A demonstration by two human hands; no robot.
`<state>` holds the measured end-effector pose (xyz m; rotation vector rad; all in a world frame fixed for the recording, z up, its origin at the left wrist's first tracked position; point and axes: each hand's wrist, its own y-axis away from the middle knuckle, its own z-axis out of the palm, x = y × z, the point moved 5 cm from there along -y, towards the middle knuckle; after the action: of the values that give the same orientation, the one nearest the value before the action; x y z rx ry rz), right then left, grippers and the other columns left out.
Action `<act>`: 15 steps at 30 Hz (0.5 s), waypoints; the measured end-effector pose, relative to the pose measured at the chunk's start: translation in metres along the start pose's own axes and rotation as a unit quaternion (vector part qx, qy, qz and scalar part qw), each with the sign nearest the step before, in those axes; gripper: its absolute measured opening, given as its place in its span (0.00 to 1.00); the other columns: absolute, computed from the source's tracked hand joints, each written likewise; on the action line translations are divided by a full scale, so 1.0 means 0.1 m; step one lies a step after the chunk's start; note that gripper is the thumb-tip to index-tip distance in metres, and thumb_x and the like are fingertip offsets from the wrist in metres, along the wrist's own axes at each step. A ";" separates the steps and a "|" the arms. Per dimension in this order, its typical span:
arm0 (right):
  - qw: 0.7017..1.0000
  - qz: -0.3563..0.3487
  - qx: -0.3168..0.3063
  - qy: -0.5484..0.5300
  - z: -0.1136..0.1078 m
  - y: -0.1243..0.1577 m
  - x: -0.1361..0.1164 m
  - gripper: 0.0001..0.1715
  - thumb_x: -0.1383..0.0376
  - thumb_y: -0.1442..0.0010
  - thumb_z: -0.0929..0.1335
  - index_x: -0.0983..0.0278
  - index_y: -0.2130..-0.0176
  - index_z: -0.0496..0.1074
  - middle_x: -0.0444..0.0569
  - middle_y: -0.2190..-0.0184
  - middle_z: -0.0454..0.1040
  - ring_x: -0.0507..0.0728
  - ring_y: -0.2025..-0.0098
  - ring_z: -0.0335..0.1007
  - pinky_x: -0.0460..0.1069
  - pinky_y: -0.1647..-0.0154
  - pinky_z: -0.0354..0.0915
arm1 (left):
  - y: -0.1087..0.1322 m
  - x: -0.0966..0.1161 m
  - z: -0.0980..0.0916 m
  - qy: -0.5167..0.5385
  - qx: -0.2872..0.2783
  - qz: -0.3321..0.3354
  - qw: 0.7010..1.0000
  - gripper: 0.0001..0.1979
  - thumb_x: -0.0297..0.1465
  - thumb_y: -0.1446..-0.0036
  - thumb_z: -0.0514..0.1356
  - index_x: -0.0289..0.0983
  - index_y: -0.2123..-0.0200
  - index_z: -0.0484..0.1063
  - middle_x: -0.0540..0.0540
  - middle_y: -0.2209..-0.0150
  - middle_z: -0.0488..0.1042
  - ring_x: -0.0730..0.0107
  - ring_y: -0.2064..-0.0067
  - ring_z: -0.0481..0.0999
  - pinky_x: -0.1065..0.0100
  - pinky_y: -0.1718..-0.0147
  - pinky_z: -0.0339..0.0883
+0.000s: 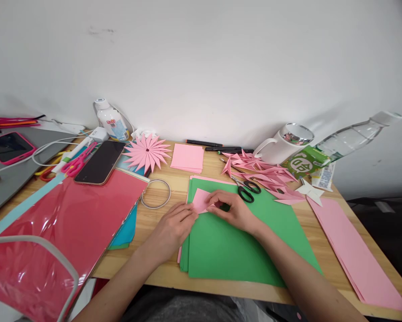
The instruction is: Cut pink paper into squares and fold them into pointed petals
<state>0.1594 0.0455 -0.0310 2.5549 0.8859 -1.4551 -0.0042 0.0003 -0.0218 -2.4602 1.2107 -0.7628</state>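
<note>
A small pink paper piece lies on a stack of green sheets in the middle of the wooden desk. My left hand rests on the green stack with its fingertips pressed on the pink piece's left edge. My right hand pinches the piece's right side, fingers curled down on it. Black-handled scissors lie just beyond my right hand.
A pile of folded pink points, a pink paper flower, a pink square stack, a wire ring, a phone, pink scissors, a glue bottle, a mug, a water bottle, red plastic sheets and pink strips.
</note>
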 end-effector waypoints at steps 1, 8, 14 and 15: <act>1.000 0.013 0.010 -0.006 0.01 -0.01 0.01 0.06 0.64 0.40 0.66 0.64 0.68 0.70 0.49 0.67 0.74 0.53 0.68 0.68 0.48 0.68 0.66 | 0.00 0.00 0.00 0.001 0.004 0.000 1.000 0.10 0.26 0.37 0.51 0.33 0.56 0.69 0.43 0.61 0.76 0.64 0.52 0.73 0.57 0.50 0.69; 0.997 0.054 0.045 -0.006 0.05 -0.02 0.03 0.06 0.67 0.42 0.66 0.64 0.71 0.67 0.48 0.69 0.74 0.51 0.71 0.65 0.46 0.71 0.63 | 0.06 0.01 0.07 -0.002 0.000 -0.025 1.000 0.12 0.22 0.39 0.50 0.31 0.53 0.67 0.39 0.55 0.72 0.63 0.49 0.71 0.56 0.48 0.67; 0.997 0.046 0.058 0.001 0.07 -0.01 0.04 0.05 0.69 0.44 0.66 0.63 0.73 0.66 0.48 0.68 0.73 0.52 0.70 0.66 0.47 0.72 0.64 | 0.06 0.07 0.06 -0.065 -0.018 0.002 0.998 0.17 0.21 0.40 0.49 0.29 0.48 0.64 0.34 0.53 0.70 0.57 0.48 0.69 0.55 0.49 0.69; 0.997 0.046 0.059 0.004 0.07 -0.01 0.04 0.05 0.69 0.44 0.66 0.63 0.72 0.66 0.48 0.68 0.73 0.52 0.70 0.66 0.47 0.72 0.64 | 0.06 0.08 0.06 -0.074 -0.016 0.007 0.997 0.17 0.21 0.40 0.49 0.28 0.48 0.64 0.33 0.53 0.70 0.56 0.47 0.69 0.55 0.49 0.68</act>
<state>0.1550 0.0452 -0.0383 2.6465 0.6934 -1.5149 -0.0009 -0.0097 -0.0271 -2.4818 1.1942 -0.5500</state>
